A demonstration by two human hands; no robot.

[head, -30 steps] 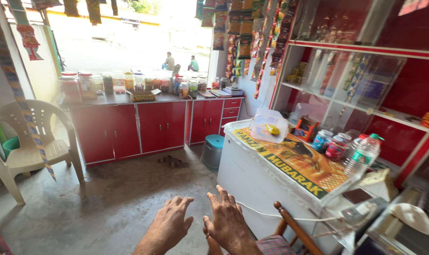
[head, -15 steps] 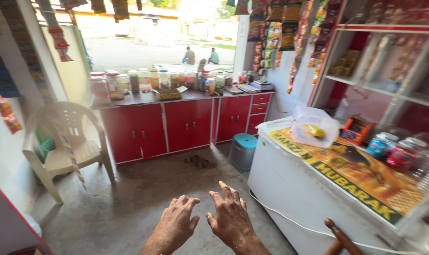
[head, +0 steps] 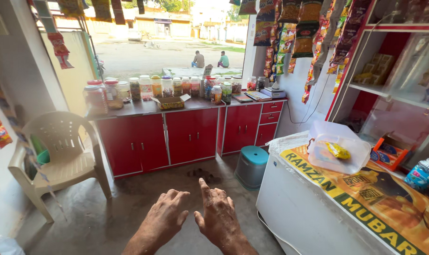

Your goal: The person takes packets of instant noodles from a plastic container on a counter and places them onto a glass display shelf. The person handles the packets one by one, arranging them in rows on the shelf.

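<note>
Fingers (head: 176, 200) spread, slightly curled, gripping nothing; left hand (head: 165, 219) and right hand (head: 217, 217) hovered palms-down over the concrete floor (head: 110, 212). Nearest item: white chest freezer (head: 299, 212), at its left front corner. Judged heavy, rigid, smooth-sided; best gripped along the top edge. Contents not visible.

Cabinet doors (head: 176, 137): glossy red, under a dark brown desk (head: 143, 107). Plastic chair (head: 58, 156): cream. Stool (head: 252, 163): teal seat, grey base. Chest freezer (head: 299, 212): white, topped with an orange, yellow and black banner (head: 365, 198). Floor (head: 129, 203): mottled grey.
</note>
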